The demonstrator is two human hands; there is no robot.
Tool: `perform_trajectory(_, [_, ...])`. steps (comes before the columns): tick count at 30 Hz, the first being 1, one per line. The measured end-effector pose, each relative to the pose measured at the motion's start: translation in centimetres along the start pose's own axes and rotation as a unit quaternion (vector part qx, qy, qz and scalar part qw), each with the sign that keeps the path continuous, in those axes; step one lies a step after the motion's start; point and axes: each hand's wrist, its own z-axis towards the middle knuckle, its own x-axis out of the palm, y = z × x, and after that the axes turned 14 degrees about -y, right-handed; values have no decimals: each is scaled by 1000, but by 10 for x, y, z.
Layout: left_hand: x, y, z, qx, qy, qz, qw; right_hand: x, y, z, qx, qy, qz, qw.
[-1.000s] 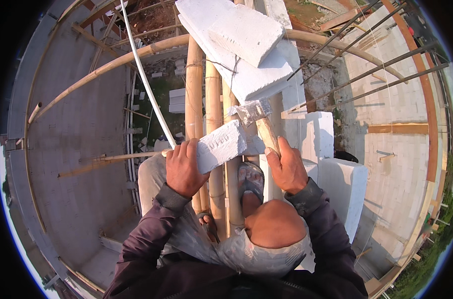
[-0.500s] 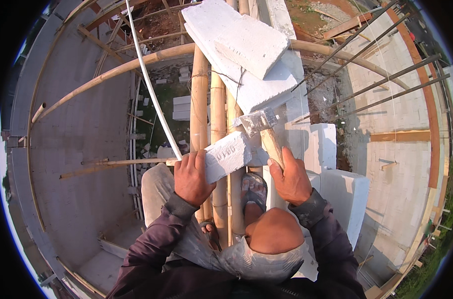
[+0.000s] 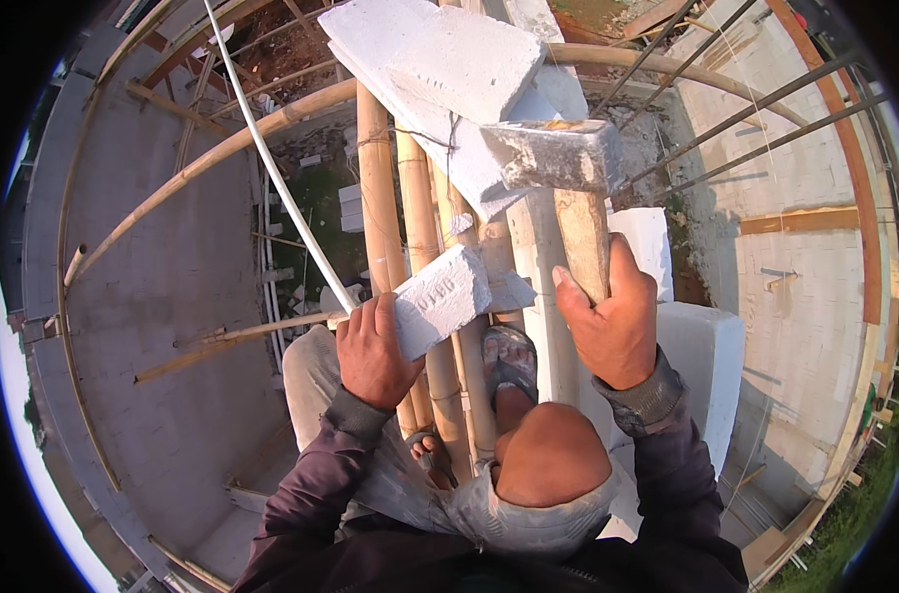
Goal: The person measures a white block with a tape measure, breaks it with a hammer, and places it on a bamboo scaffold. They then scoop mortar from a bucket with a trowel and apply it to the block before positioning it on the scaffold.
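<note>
My left hand [image 3: 375,351] grips the left end of a short piece of white lightweight concrete block [image 3: 441,301], with stamped marks on its upper face and a rough broken right end. It is tilted above the bamboo poles, by my left knee. My right hand [image 3: 615,321] is closed round the wooden handle of a hatchet [image 3: 558,158]. The hatchet's grey, mortar-crusted head is raised above and to the right of the block piece, apart from it. A white fragment [image 3: 512,292] lies just beyond the piece's broken end.
Bamboo poles [image 3: 378,198] run lengthwise under my feet. Large white slabs [image 3: 459,69] are stacked ahead, and white blocks [image 3: 701,366] stand at my right. Steel bars [image 3: 756,119] jut in from the right. A white pipe [image 3: 271,158] slants down at the left, above a drop to the ground.
The hatchet has been lifted up and to the right, away from the block piece. My left hand still holds the piece, and the view has shifted slightly.
</note>
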Motion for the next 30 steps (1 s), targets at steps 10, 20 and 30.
perform_trajectory(10, [2, 1, -1, 17, -16, -6, 1000, 6, -10, 3, -14, 77, -98, 992])
perform_trajectory(20, [2, -1, 2, 41, -31, 5, 999, 20, -31, -17, 77, 154, -132, 976])
perform_trajectory(30, [1, -3, 2, 18, -15, 5, 1000, 17, -28, -25, 6, 90, -110, 990])
